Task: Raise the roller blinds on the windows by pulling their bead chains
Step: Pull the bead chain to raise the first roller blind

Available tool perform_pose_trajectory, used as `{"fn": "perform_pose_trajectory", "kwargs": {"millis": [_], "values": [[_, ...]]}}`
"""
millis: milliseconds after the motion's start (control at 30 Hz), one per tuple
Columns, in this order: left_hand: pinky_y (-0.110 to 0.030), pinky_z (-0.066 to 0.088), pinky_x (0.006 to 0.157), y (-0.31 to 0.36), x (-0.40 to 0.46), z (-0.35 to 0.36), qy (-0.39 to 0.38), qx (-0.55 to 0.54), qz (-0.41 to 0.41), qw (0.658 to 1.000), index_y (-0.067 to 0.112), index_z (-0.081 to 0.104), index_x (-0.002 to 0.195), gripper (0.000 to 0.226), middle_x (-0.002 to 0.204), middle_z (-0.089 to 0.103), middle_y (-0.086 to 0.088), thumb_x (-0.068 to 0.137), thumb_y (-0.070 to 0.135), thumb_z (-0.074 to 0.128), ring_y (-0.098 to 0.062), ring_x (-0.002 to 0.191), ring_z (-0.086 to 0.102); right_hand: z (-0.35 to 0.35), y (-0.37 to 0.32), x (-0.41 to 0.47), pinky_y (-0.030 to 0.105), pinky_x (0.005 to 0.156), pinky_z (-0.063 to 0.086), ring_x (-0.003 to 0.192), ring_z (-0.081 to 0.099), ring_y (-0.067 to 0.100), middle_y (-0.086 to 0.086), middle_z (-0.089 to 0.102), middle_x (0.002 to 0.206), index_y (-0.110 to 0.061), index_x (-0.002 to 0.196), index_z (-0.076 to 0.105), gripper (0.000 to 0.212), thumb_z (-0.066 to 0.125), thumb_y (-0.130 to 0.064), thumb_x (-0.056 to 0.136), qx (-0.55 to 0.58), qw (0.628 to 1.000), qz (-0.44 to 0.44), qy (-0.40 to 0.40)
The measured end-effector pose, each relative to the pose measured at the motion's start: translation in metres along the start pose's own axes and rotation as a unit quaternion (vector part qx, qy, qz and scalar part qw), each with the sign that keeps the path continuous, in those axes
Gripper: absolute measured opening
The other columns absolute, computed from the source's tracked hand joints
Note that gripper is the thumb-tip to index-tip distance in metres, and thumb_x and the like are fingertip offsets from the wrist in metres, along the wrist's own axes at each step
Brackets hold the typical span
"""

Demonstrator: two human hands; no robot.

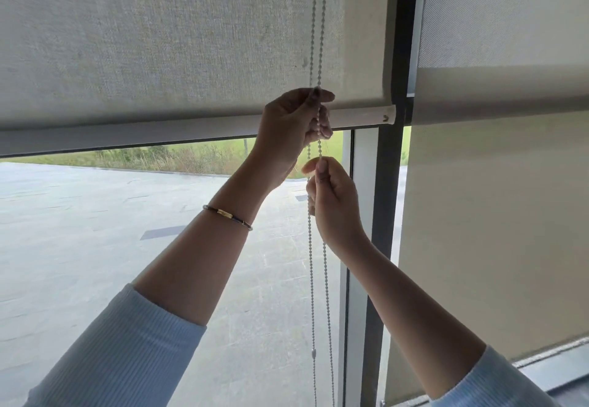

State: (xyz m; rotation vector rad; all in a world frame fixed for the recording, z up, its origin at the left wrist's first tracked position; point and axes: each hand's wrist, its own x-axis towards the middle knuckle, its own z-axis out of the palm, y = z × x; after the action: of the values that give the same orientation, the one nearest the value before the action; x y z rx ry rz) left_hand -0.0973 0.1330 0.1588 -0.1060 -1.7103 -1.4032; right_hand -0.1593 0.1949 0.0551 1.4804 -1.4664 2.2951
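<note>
A grey fabric roller blind [159,40] covers the upper part of the left window, its bottom bar [360,116] at about hand height. A white bead chain [310,279] hangs in two strands in front of it, near its right edge. My left hand [287,132] is raised and closed around the chain right by the bottom bar. Just below it, my right hand [334,202] pinches one strand between thumb and forefinger. A second blind [497,183] on the right window hangs much lower.
A dark vertical window frame [387,215] separates the two windows, right beside the chain. Through the left glass I see a grey flat roof [79,231] and green bushes beyond. A small connector [314,353] sits on the chain low down.
</note>
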Motion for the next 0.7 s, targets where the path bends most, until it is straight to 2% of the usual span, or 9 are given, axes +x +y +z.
{"fn": "perform_pose_trajectory", "kwargs": {"millis": [100,167,233,333,400,467,533,600,700], "values": [[-0.035,0.058,0.077,-0.010,-0.009,-0.007,0.004,0.006,-0.019,1.000,0.006,0.070,0.097,0.024,0.073,0.070,-0.004,0.104,0.013,0.048,-0.019,0.070,0.069,0.004,0.003,-0.006,0.025,0.055,0.037,0.058,0.047,0.011,-0.002,0.054,0.067,-0.007,0.093,0.062,0.028,0.037,-0.014,0.106,-0.011,1.000,0.004,0.004],[-0.036,0.054,0.082,-0.013,-0.012,-0.009,0.018,0.033,-0.014,0.999,0.015,0.074,0.089,0.024,0.084,0.072,-0.001,0.102,0.015,0.053,-0.015,0.084,0.069,0.005,0.010,-0.006,0.024,0.078,0.045,0.086,0.059,0.015,-0.003,0.062,0.091,-0.009,0.094,0.068,0.031,0.040,-0.019,0.104,-0.103,0.990,-0.064,0.065],[-0.027,0.048,0.085,-0.014,-0.011,-0.009,0.020,0.075,-0.009,0.997,0.023,0.076,0.089,0.020,0.108,0.071,0.001,0.098,0.020,0.059,-0.005,0.100,0.063,0.005,0.014,-0.003,0.029,0.092,0.043,0.102,0.057,0.019,-0.003,0.062,0.100,-0.008,0.091,0.069,0.033,0.042,-0.023,0.103,-0.163,0.974,-0.118,0.101],[-0.035,0.039,0.104,-0.011,-0.002,-0.003,-0.032,0.065,-0.064,0.995,0.010,0.065,0.125,0.031,0.141,0.060,-0.005,0.099,0.019,0.052,-0.012,0.124,0.055,0.004,0.014,-0.001,0.039,0.085,0.046,0.090,0.057,0.023,-0.001,0.060,0.087,-0.002,0.082,0.062,0.029,0.043,-0.010,0.102,-0.149,0.977,-0.133,0.069],[-0.047,0.033,0.113,-0.008,0.006,0.005,-0.067,0.017,-0.117,0.991,0.006,0.054,0.135,0.034,0.145,0.057,-0.011,0.104,0.016,0.042,-0.025,0.128,0.057,0.000,0.010,-0.006,0.034,0.075,0.045,0.079,0.055,0.020,0.002,0.057,0.078,0.000,0.079,0.057,0.029,0.041,-0.005,0.102,-0.110,0.986,-0.118,0.036],[-0.047,0.044,0.107,-0.007,0.014,0.013,-0.093,-0.026,-0.149,0.984,0.007,0.052,0.132,0.031,0.128,0.067,-0.014,0.105,0.019,0.044,-0.027,0.110,0.068,-0.003,0.004,-0.014,0.031,0.066,0.041,0.069,0.051,0.013,0.002,0.054,0.071,0.000,0.079,0.054,0.030,0.038,-0.006,0.103,-0.065,0.994,-0.091,-0.003],[-0.038,0.058,0.080,-0.013,0.019,0.021,-0.107,-0.061,-0.153,0.980,0.005,0.058,0.121,0.025,0.087,0.067,-0.008,0.105,0.020,0.047,-0.018,0.072,0.068,-0.007,0.000,-0.021,0.028,0.061,0.039,0.063,0.048,0.008,-0.003,0.052,0.067,-0.005,0.079,0.052,0.030,0.037,-0.010,0.104,-0.037,0.996,-0.075,-0.024],[-0.023,0.045,0.053,-0.025,0.023,0.027,-0.082,-0.099,-0.146,0.981,0.005,0.064,0.101,0.023,0.065,0.045,-0.001,0.105,0.020,0.047,-0.009,0.050,0.045,-0.012,-0.003,-0.025,0.027,0.057,0.038,0.060,0.046,0.008,-0.006,0.050,0.065,-0.010,0.079,0.053,0.030,0.037,-0.012,0.104,-0.032,0.996,-0.076,-0.031],[-0.017,0.029,0.042,-0.046,0.023,0.034,-0.034,-0.121,-0.144,0.982,0.009,0.059,0.083,0.031,0.050,0.038,0.008,0.107,0.016,0.041,-0.004,0.040,0.033,-0.020,-0.006,-0.027,0.029,0.054,0.034,0.056,0.043,0.008,-0.012,0.048,0.062,-0.021,0.078,0.052,0.031,0.037,-0.015,0.105,-0.014,0.997,-0.073,-0.033]]}}
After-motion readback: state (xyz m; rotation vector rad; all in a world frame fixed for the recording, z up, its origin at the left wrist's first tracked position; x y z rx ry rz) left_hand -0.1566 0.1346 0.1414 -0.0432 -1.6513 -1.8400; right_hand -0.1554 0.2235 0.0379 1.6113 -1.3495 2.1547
